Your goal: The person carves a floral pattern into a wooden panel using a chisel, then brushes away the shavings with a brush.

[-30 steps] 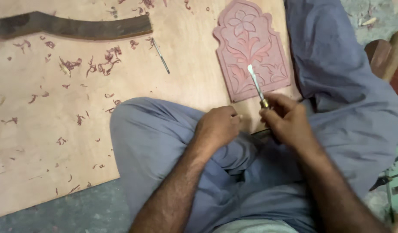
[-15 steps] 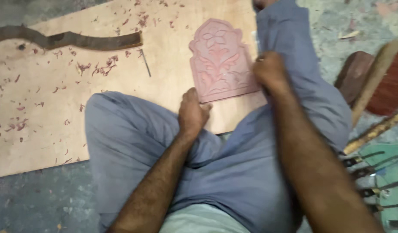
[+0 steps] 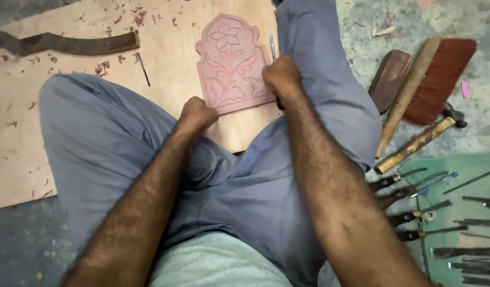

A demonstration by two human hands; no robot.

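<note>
A pink carved panel with a raised flower pattern lies on a plywood board between my knees. My right hand is closed at the panel's right edge, by my right leg. It grips a chisel whose thin metal blade points away along that edge. My left hand is a fist at the panel's lower left corner, resting at its bottom edge, and I see nothing in it. Both legs, in blue-grey trousers, frame the panel.
To the right on the floor lie a hammer with a wooden handle, a red-bristled brush and a dark brown block. Several chisels rest on a green mat. A curved dark strip, a thin metal rod and reddish shavings lie on the board.
My right hand has carried the chisel from in front of my lap up to the panel's right edge. My left hand has shifted to the panel's lower left corner. The view has swung right.
</note>
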